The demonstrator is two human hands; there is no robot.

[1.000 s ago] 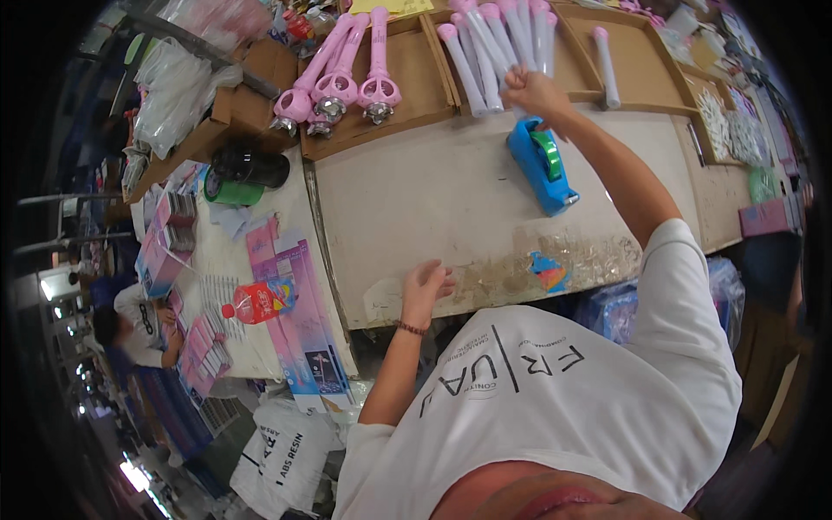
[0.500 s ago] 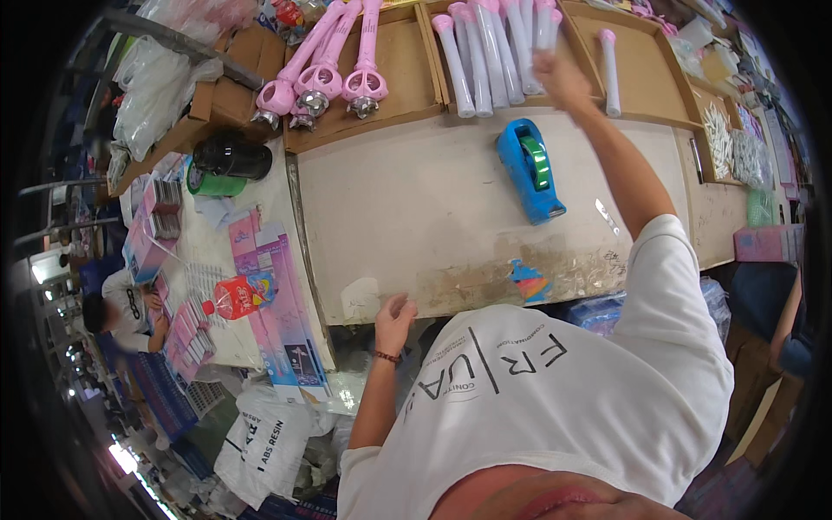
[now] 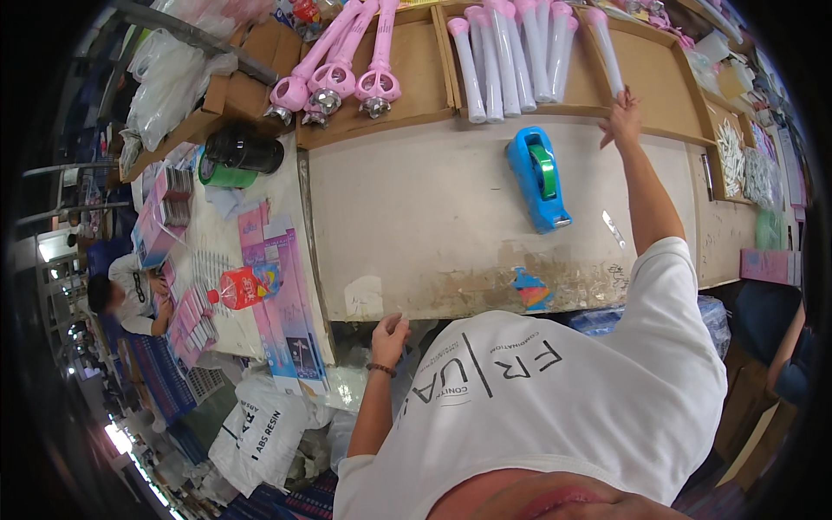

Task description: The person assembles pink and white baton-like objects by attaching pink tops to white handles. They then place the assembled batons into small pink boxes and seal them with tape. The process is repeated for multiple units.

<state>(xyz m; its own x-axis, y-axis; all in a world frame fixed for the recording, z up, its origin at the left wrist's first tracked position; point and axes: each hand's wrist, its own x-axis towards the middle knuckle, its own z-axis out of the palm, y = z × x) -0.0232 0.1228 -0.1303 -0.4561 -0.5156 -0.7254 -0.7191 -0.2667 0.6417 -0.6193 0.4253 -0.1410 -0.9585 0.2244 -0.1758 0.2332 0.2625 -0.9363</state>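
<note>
My right hand [image 3: 622, 120] reaches to the far right, its fingers closed at the lower end of a frosted tube with a pink cap [image 3: 604, 52]. That tube slants over the divider at the left side of a shallow cardboard tray [image 3: 663, 82]. Several similar pink-capped tubes [image 3: 503, 65] lie side by side in the tray to the left. My left hand [image 3: 390, 338] hovers by the table's near edge, fingers loosely curled and apart, with nothing in it. A blue tape dispenser [image 3: 523, 166] with a green roll stands on the table between my hands.
Pink wands with silver ends [image 3: 328, 82] lie in the far left tray. Left of the table are a black jar [image 3: 247, 149], green tape [image 3: 225, 176], a red bottle [image 3: 238, 288] and pink printed cards [image 3: 282, 286]. Another person [image 3: 134, 290] sits at far left. A box of small white parts [image 3: 730, 156] stands right.
My right hand has moved right from the tube group to the single tube, which has shifted up and left in its tray. My left hand stays near the table edge. The whole view shifts slightly.
</note>
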